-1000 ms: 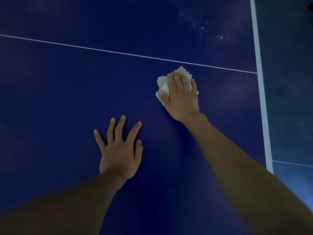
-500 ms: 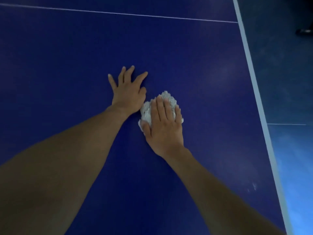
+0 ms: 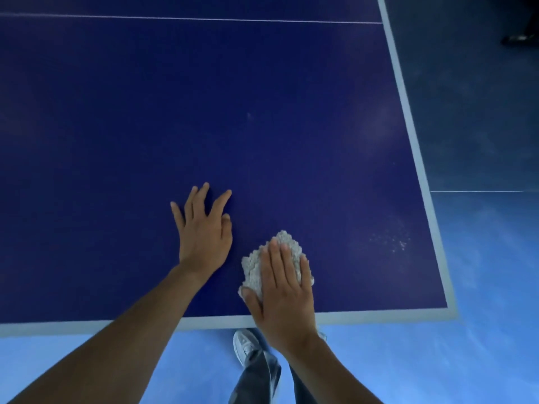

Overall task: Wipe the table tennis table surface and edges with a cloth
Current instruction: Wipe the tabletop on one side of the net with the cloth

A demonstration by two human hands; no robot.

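The dark blue table tennis table (image 3: 262, 112) fills most of the view, with a pale border line along its near edge (image 3: 364, 317) and right edge (image 3: 408, 118). A crumpled white cloth (image 3: 256, 265) lies on the surface close to the near edge. My right hand (image 3: 284, 290) presses flat on top of the cloth with straight fingers, the thumb beside it. My left hand (image 3: 204, 231) rests flat on the bare surface just left of the cloth, fingers spread. A patch of white specks (image 3: 392, 240) marks the surface right of the cloth.
A thin white centre line (image 3: 204, 18) crosses the far part of the table. Blue floor (image 3: 481, 287) lies beyond the near and right edges. My white shoe (image 3: 245, 344) and dark trouser leg (image 3: 256, 377) show below the near edge. A dark object (image 3: 517, 38) sits at far right.
My right hand has dragged the cloth back toward me, from near the centre line to close by the near edge. My left hand stayed flat on the surface; the near edge came into view.
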